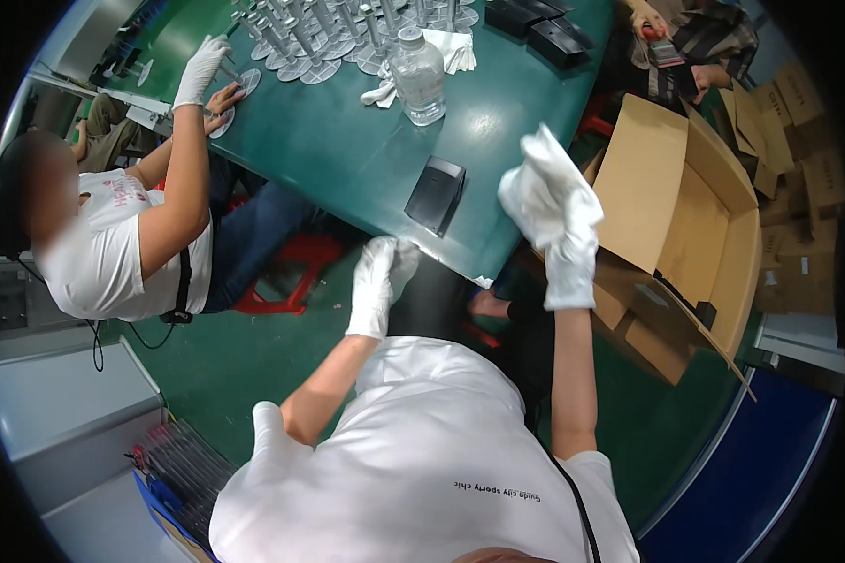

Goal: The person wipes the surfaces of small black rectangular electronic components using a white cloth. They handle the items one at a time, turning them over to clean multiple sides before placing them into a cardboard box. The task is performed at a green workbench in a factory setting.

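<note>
My right hand (569,267), in a white glove, grips a bunched white cloth (546,178) at the right edge of the green table. Also gloved, my left hand (383,274) is at the table's near edge with its fingers curled; whether anything is in them is hidden. A black box-shaped part (436,195) lies on the table between my hands, touched by neither. Beyond it stands a clear plastic bottle (417,77) with liquid in it. A crumpled white cloth (453,49) lies behind the bottle.
Several clear disc-based stems (314,68) crowd the far table (347,155). More black parts (559,42) lie at the far right. An opened cardboard box (714,211) stands right. One co-worker (127,239) sits left; another's hands (648,23) hold something at far right. A red stool (296,267) stands underneath.
</note>
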Demonstrator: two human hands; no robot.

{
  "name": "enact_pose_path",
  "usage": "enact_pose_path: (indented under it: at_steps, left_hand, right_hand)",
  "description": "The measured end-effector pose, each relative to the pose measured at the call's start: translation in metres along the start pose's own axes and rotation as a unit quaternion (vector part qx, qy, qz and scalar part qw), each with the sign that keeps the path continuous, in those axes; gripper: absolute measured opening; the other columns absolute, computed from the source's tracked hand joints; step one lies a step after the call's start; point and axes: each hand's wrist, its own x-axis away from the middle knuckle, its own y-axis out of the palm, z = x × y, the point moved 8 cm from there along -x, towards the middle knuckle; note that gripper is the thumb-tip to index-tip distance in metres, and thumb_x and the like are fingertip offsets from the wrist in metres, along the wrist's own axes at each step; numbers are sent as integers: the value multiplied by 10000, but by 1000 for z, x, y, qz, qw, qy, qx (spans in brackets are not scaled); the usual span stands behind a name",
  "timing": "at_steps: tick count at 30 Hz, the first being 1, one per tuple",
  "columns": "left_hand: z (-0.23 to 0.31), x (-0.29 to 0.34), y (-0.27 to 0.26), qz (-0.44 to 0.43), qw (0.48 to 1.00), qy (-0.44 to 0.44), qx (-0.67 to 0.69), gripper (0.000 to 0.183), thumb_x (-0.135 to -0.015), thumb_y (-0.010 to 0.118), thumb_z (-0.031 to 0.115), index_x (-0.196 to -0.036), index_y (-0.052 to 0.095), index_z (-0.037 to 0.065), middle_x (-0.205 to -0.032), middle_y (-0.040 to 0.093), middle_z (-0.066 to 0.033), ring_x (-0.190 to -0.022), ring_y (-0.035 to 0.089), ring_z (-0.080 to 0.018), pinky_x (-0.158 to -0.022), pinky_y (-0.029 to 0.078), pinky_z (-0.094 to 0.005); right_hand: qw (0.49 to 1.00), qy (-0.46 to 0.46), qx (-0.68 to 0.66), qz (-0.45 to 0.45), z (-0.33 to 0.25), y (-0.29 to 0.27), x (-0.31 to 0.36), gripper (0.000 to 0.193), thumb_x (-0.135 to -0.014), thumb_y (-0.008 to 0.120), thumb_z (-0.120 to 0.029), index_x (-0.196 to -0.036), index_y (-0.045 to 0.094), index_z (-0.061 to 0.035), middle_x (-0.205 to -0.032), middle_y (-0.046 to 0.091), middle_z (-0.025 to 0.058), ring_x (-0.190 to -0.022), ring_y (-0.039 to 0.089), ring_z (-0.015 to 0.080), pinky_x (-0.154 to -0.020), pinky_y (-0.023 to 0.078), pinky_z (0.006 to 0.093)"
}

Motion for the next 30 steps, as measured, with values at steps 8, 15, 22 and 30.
enact_pose_path:
  at_steps: [8,15,22,30]
  left_hand:
    - [30,7,77,-94,875,-219,421,596,-1081,457,425,-1442,448,-49,-1489,504,-190,-1338,532,-316,-1130,441,-400]
    - [66,-10,88,-238,916,162,-279,516,-1072,444,324,-1503,405,43,-1533,465,-136,-1426,424,-261,-1201,323,-418]
    - [43,-22,54,-177,927,58,-326,521,-1029,563,318,-1427,466,-3,-1389,577,-174,-1292,558,-286,-1119,458,-422]
    - [82,17,103,-137,975,-95,-143,277,-938,742,225,-1130,682,34,-983,702,-16,-862,651,-121,-821,537,-279]
  right_hand:
    - [620,-277,718,-151,74,125,-23,448,-1016,522,-310,-1439,548,-163,-1505,517,105,-1428,434,320,-1196,308,517]
    - [638,-294,682,-204,69,162,40,493,-929,552,-248,-1412,555,-147,-1428,578,122,-1392,480,341,-1186,306,540]
    - [867,16,432,-247,43,140,111,419,-969,546,-167,-1371,603,-63,-1296,654,120,-1266,584,290,-1107,424,401]
    - [969,31,163,185,22,-41,95,390,-1054,547,-308,-1255,643,11,-1139,718,102,-985,713,191,-772,586,317]
